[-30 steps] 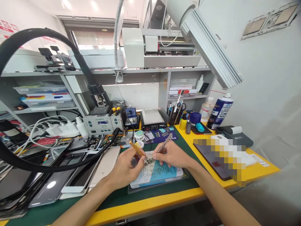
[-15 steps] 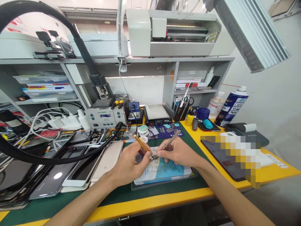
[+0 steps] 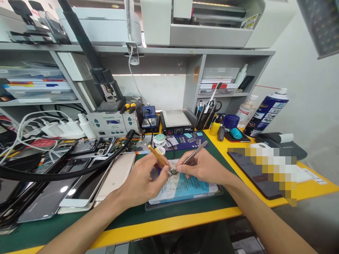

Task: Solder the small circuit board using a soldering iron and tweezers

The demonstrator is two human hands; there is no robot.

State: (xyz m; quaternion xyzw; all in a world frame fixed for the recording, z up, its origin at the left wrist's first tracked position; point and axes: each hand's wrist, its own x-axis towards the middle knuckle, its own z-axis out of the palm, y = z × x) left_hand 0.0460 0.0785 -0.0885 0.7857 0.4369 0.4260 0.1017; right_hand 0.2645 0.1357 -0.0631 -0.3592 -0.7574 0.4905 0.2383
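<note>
Between my fingertips a small dark metallic part point(image 3: 173, 171) lies on a white and blue packet point(image 3: 182, 188), its kind too small to tell. My left hand point(image 3: 144, 176) is closed around a slim gold-coloured tool point(image 3: 156, 155), its tip low beside the part. From the other side, my right hand point(image 3: 202, 165) pinches silver tweezers point(image 3: 196, 152) like a pen, pointed down at the same part. Both tool tips are partly hidden by my fingers. A dark mesh-edged pad point(image 3: 150, 207) shows under the packet, on the green mat point(image 3: 137, 215).
Several phones point(image 3: 82, 187) lie to my left, under a looping black hose point(image 3: 106, 167). Solder spools point(image 3: 159, 140), a hot plate point(image 3: 177, 121) and a rework station point(image 3: 112, 123) stand behind. At right are a dark tablet point(image 3: 254, 173) and a spray can point(image 3: 266, 113).
The view has tilted down and moved closer, so the bench's front edge shows more below. Both hands keep their tools at the small part, with the right tool lying slightly flatter.
</note>
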